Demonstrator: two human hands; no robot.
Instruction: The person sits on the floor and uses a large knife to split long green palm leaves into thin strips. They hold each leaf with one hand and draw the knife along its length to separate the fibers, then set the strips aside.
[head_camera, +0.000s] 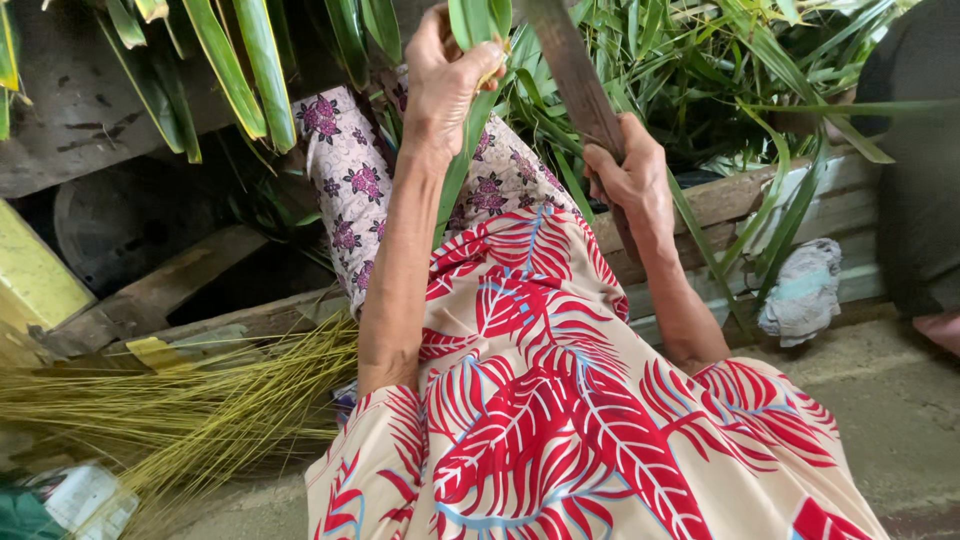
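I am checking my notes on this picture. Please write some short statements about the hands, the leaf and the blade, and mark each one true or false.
1. The left hand grips a long green leaf. True.
2. The right hand is empty. False: it grips the handle of a long dark blade.
3. A bundle of thin yellowish leaf ribs lies at the lower left. True.
4. The grey cloth lies on the person's lap. False: it lies by the wooden planks at the right.
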